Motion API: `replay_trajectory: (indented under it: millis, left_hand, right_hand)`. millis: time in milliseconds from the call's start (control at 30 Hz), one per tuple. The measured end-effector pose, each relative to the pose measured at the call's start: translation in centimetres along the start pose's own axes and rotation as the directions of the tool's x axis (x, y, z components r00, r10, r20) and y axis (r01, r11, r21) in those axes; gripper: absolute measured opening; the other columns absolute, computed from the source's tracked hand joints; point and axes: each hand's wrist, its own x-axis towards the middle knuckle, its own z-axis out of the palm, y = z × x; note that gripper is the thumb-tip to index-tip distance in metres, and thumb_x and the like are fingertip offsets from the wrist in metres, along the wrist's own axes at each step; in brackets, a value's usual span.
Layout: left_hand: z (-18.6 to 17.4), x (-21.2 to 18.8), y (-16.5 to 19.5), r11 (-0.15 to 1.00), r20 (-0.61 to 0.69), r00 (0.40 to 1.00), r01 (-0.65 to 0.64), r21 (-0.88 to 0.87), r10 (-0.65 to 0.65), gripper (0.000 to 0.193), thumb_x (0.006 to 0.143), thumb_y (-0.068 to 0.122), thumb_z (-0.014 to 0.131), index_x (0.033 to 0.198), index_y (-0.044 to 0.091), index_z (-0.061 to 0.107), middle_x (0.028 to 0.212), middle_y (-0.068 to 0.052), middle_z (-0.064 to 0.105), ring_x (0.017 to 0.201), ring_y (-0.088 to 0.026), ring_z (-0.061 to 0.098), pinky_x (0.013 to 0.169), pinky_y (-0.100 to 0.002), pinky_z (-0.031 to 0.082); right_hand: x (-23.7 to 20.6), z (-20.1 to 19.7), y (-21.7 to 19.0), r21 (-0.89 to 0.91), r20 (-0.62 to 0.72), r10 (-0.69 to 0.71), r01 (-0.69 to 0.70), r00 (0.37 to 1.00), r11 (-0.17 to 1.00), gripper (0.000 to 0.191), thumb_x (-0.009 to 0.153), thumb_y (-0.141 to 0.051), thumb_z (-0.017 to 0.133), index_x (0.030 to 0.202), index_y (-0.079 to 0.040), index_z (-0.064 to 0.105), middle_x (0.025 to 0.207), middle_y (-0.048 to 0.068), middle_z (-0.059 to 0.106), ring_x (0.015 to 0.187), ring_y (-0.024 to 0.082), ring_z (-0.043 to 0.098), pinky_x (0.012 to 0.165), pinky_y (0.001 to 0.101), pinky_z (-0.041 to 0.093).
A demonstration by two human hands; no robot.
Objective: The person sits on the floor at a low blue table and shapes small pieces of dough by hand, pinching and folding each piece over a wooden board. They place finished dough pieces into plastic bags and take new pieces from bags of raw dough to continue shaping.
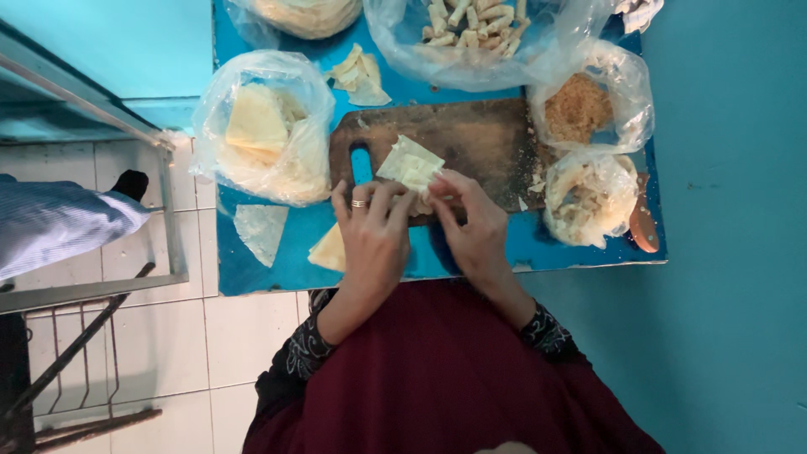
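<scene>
Left hand (372, 231) and right hand (472, 225) close together, both pinching a pale wrapper (410, 166) at the near edge of the board (471, 139), little free room beyond, bags (262, 126) crowding table (538, 248) sides.

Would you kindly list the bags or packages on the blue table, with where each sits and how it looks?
Clear plastic bag of wrappers: left of the cutting board, pale yellow sheets inside.
Clear bag of rolls: top centre, small beige rolled pieces.
Clear bag of crumbs: right of the board, open, brown crumbs.
Clear bag of filling: below the crumbs, whitish shreds.
Top-left bag: clear, cut off by the frame, pale contents.
No labels, signs or screens.
</scene>
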Motion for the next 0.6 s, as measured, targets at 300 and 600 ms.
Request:
replay_trajectory:
  millis: [300, 600]
  left_hand:
    - [-1.1, -0.3, -0.6, 0.981, 0.115, 0.986, -0.137, 0.137, 0.122, 0.028, 0.088, 0.01, 0.06, 0.114, 0.003, 0.069, 0.119, -0.006, 0.061, 0.122, -0.024, 0.055, 0.115, -0.068, 0.023]
    - [-0.6, 0.4, -1.7, 0.993, 0.092, 0.989, -0.108, -0.051, 0.112, 0.018, 0.087, 0.007, 0.063, 0.104, 0.004, 0.067, 0.117, -0.01, 0.06, 0.119, -0.032, 0.053, 0.112, -0.061, 0.032]
  right_hand:
    - [0.0, -0.5, 0.2, -0.147, 0.074, -0.137, 0.147, 0.988, 0.978, 0.034, 0.096, -0.002, 0.075, 0.127, -0.007, 0.063, 0.113, 0.008, 0.075, 0.101, 0.024, 0.076, 0.087, 0.0342, 0.061]
    - [2.0, -3.6, -1.0, -0.153, 0.355, -0.222, 0.291, 0.908, 0.944, 0.04, 0.09, -0.014, 0.077, 0.127, -0.004, 0.064, 0.107, 0.014, 0.068, 0.094, 0.033, 0.069, 0.078, 0.0404, 0.056]
